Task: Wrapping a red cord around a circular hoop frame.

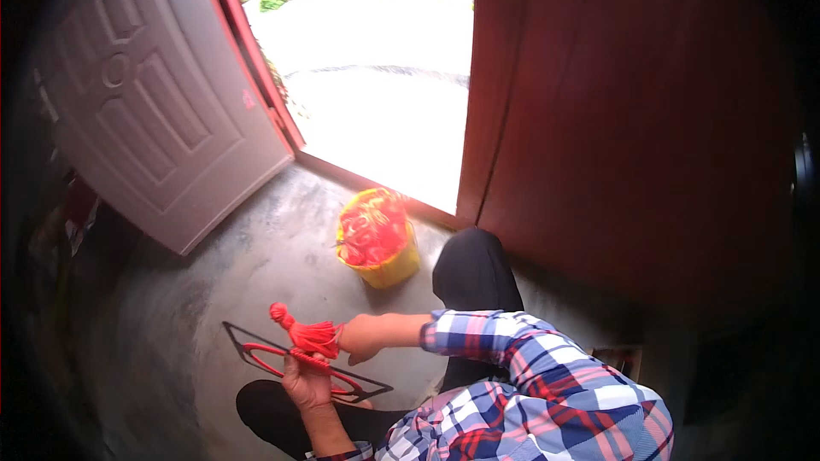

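Observation:
A red tassel (313, 338) with a rounded knotted head lies at the lower left of the view, its strands fanned toward my right hand (362, 337). That hand is closed on the strand ends, though its fingertips are partly hidden. Just below, my left hand (307, 382) pinches a red braided cord piece (311, 361) between thumb and fingers. Around and beneath it shows a thin dark frame (234, 338) with pointed corners. A red loop (260, 362) curves within this frame, partly covered by my left hand.
A yellow bucket (394, 271) filled with red cord-like pieces (374, 230) stands on the grey concrete floor (196, 316) by the threshold. At the left a pale panelled door (154, 111) stands ajar. A dark red door panel (615, 119) rises at the right. My dark-trousered knee (474, 269) is near the bucket.

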`<state>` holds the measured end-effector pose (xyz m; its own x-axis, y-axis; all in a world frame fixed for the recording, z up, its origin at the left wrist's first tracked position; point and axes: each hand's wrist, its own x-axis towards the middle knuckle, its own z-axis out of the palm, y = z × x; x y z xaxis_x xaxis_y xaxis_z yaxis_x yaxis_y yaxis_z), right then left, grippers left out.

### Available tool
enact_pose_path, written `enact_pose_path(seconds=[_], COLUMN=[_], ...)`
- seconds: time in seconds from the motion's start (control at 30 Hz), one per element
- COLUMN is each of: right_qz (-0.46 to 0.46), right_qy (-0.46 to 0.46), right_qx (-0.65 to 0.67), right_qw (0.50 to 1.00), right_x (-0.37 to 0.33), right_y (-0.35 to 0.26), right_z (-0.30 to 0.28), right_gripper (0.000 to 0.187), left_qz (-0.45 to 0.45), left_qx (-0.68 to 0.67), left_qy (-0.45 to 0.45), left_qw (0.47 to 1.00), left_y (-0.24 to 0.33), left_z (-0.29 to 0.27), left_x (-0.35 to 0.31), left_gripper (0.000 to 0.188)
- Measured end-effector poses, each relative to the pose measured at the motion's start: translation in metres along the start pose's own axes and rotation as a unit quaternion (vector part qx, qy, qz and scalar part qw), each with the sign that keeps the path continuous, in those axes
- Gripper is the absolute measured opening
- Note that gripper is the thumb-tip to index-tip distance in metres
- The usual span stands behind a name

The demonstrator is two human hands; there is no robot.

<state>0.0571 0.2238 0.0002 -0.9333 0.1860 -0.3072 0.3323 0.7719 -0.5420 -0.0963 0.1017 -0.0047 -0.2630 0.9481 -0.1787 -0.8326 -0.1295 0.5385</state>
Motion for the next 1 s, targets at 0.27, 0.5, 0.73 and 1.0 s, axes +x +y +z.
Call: enact_pose_path(seconds=[0.27,0.5,0.73,1.0], right_qz=[0.087,0.035,0.073,0.036], right_qy=[0.067,0.092,0.14,0.231], right_qx=[-0.02,0.164,0.273,0.388], right_qw=[0.994,0.982,0.949,0.892], right_x=[-0.03,-0.013,-0.004,0.003], right_y=[0.031,0.076,0.09,0.084], right_z=[-0.078,-0.067,-0.053,-0.049], right_gripper=[0.038,0.039,0.038,0.034], left_qz=[-0.015,-0.056,-0.057,0.081], left_qx=[-0.018,-0.013,0.052,0.313], left_qy=[0.009,-0.01,-0.05,-0.161], left_qw=[1.0,0.998,0.996,0.933], left_y=[-0.011,-0.004,0.01,0.021], left_z=[-0.006,0.018,0.081,0.167], left_x=[0.024,0.014,-0.017,0.003], left_gripper=[0.021,0.018,0.017,0.026])
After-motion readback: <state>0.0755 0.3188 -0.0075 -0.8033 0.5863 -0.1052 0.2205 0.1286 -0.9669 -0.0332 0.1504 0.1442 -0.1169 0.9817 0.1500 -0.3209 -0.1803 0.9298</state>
